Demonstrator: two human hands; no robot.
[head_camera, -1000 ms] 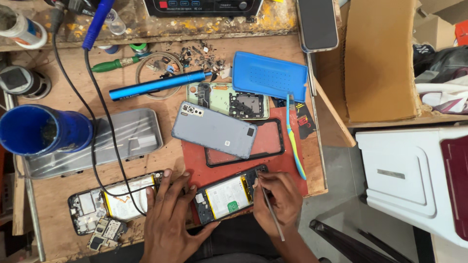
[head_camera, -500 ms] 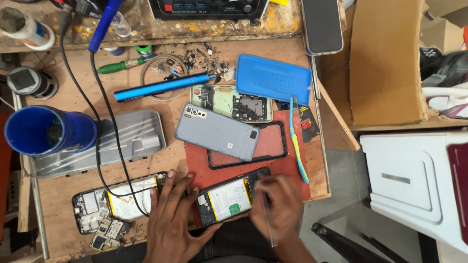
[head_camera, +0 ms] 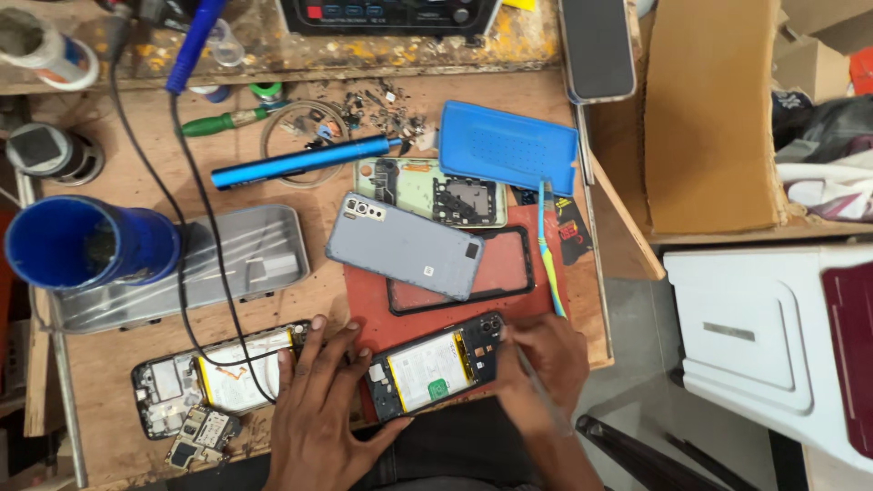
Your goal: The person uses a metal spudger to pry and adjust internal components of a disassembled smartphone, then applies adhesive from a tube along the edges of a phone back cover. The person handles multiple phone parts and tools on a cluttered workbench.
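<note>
An opened phone (head_camera: 435, 365) with a white battery and bare circuit boards lies on a red mat (head_camera: 382, 318) at the bench's front edge. My left hand (head_camera: 320, 407) rests flat beside its left end, fingers spread, touching the phone and the mat. My right hand (head_camera: 543, 362) is at the phone's right end and grips a thin metal tool (head_camera: 536, 386) like a pen, its tip near the phone's top corner.
A second opened phone (head_camera: 214, 380) lies at the left under a black cable (head_camera: 205, 245). Behind are a grey back cover (head_camera: 405, 245), a black frame (head_camera: 509, 273), a green phone body (head_camera: 432, 191), a blue pad (head_camera: 507, 145), a blue tube (head_camera: 300, 161), a grey tray (head_camera: 182, 264), a blue cup (head_camera: 86, 245).
My right hand has shifted slightly on the phone's right end with the tool. The view has moved a little; the left hand stays beside the phone.
</note>
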